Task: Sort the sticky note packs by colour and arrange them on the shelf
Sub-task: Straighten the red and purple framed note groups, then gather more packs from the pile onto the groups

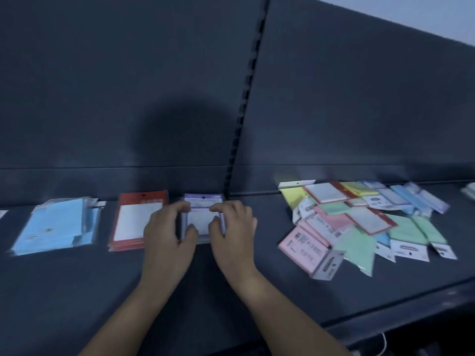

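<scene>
A small stack of purple sticky note packs (201, 220) lies on the dark shelf (257, 273) near its middle. My left hand (168, 237) grips the stack's left edge with curled fingers and thumb. My right hand (231, 235) grips its right edge the same way. Left of it lies a red stack (133, 219), partly behind my left hand, and further left a light blue stack (56, 227). At the right, an unsorted pile of packs (365, 222) in pink, green, yellow, red and blue is spread out.
The shelf's dark back panel (128, 86) rises behind the stacks, with a slotted upright (244, 106) down its middle. The shelf's front edge (401, 307) runs along the lower right. A white pack edge (2, 214) shows at the far left.
</scene>
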`<state>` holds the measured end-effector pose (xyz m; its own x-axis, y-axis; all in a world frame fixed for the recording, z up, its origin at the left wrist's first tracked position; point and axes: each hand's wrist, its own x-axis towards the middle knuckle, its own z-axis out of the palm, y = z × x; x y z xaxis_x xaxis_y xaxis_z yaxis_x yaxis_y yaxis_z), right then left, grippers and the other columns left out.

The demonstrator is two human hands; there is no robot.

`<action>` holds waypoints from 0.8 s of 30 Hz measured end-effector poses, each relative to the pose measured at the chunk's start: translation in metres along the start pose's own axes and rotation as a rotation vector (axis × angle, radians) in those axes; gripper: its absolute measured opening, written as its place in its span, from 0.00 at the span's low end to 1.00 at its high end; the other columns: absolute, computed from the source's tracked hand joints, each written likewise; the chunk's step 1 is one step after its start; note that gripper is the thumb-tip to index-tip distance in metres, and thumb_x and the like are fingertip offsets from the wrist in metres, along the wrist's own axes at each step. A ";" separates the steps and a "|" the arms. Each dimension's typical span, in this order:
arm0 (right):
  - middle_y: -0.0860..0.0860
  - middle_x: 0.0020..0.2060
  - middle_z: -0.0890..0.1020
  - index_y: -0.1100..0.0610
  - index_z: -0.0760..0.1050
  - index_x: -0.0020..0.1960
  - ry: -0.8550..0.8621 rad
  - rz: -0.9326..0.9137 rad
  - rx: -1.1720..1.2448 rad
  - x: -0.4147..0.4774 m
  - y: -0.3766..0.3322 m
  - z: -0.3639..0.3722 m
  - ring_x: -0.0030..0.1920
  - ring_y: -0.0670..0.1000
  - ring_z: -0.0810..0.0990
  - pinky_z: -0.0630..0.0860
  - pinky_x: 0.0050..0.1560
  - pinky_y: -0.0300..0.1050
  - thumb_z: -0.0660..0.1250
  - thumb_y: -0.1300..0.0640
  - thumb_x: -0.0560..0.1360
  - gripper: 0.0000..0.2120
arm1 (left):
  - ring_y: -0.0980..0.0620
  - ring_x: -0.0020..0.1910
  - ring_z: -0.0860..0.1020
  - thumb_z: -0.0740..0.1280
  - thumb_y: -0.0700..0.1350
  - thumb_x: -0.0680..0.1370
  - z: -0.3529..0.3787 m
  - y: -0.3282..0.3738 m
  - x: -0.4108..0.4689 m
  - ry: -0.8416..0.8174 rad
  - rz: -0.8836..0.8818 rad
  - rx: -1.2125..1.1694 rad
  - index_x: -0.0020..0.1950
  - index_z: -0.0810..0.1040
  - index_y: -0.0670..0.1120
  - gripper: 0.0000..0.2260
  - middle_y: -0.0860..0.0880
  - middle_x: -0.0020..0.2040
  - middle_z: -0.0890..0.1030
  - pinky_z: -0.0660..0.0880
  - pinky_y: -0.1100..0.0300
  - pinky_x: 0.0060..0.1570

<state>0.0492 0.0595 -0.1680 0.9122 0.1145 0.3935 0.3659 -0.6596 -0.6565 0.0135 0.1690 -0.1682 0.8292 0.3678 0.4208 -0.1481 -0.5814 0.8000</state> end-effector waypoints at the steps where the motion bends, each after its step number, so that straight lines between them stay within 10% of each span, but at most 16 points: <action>1: 0.46 0.49 0.76 0.52 0.77 0.51 0.013 0.031 -0.001 0.000 0.011 -0.016 0.52 0.47 0.68 0.57 0.49 0.39 0.59 0.59 0.73 0.11 | 0.55 0.53 0.72 0.67 0.34 0.71 0.011 0.008 -0.005 -0.061 0.003 0.010 0.55 0.77 0.43 0.13 0.53 0.51 0.77 0.67 0.59 0.54; 24: 0.44 0.44 0.77 0.54 0.78 0.49 0.156 0.457 -0.028 -0.067 0.269 -0.312 0.54 0.52 0.74 0.69 0.60 0.52 0.64 0.65 0.74 0.09 | 0.56 0.55 0.72 0.67 0.41 0.76 0.256 0.210 -0.107 -0.466 -0.038 -0.064 0.58 0.77 0.45 0.11 0.53 0.55 0.76 0.69 0.61 0.55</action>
<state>0.0290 -0.3573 -0.1706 0.9392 -0.3031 0.1614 -0.0734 -0.6362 -0.7680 0.0316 -0.1788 -0.1549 0.9860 0.0143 0.1660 -0.1341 -0.5227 0.8419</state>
